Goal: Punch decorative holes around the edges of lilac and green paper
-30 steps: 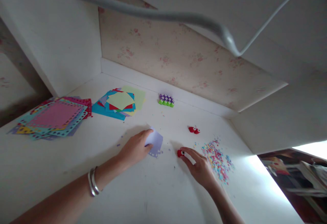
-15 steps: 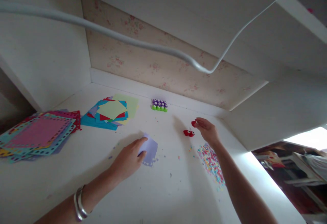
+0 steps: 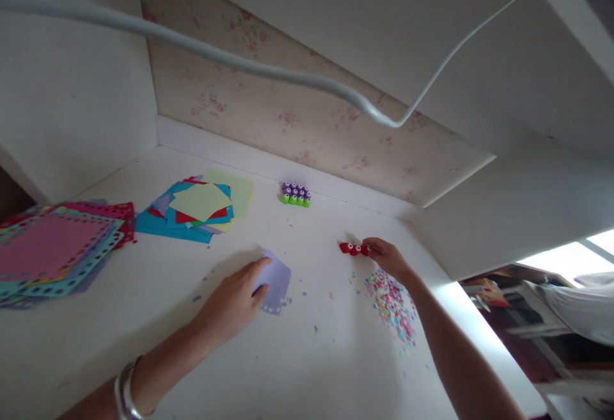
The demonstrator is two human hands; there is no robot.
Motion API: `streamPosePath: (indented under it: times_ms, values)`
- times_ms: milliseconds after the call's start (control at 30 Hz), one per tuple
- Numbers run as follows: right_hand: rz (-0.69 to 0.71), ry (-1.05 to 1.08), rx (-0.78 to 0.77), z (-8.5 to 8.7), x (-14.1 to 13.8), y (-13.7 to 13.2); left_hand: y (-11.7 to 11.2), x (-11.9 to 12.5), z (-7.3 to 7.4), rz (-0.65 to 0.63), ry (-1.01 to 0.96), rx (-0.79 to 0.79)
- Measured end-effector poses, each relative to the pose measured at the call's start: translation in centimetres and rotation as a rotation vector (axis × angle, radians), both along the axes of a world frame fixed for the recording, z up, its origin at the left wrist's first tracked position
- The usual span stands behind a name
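Note:
My left hand (image 3: pixel 242 289) grips a lilac sheet of paper (image 3: pixel 277 279) near the middle of the white table, its thumb and fingers at the left edge. Small cut-outs run along the sheet's lower edge. To the right, my right hand (image 3: pixel 387 256) has its fingers closed on a small red piece (image 3: pixel 365 250) that looks like a craft punch with a white eye-like dot. It sits at the right end of a short row with two more red punches (image 3: pixel 349 248). Further back, a block of purple and green punches (image 3: pixel 295 194) stands close to the wall.
A heap of multicoloured paper confetti (image 3: pixel 391 305) lies below my right hand. Plain coloured sheets (image 3: pixel 204 202) are piled at the back left, and sheets with punched borders (image 3: pixel 57 244) lie at far left. A white cable (image 3: pixel 288 75) crosses above the table.
My right hand has lowered the red punch from above the other two to the right end of their row. My left hand keeps hold of the lilac paper. The view has shifted slightly.

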State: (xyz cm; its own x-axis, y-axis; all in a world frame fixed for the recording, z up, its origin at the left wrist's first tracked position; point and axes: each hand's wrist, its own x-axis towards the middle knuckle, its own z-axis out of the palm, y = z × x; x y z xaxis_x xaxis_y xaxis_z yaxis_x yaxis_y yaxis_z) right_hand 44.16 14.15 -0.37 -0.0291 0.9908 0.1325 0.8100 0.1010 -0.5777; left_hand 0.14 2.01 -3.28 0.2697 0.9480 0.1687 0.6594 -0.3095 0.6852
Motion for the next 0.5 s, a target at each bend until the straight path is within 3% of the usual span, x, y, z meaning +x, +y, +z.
streamPosePath:
  times_ms: [167, 500]
  values:
    - [-0.083, 0.021, 0.043, -0.7, 0.9, 0.0, 0.1, 0.1, 0.0, -0.001, -0.009, 0.002]
    - [0.012, 0.185, 0.002, -1.2, -0.1, -0.3, 0.1, 0.0, 0.0, -0.002, 0.019, -0.007]
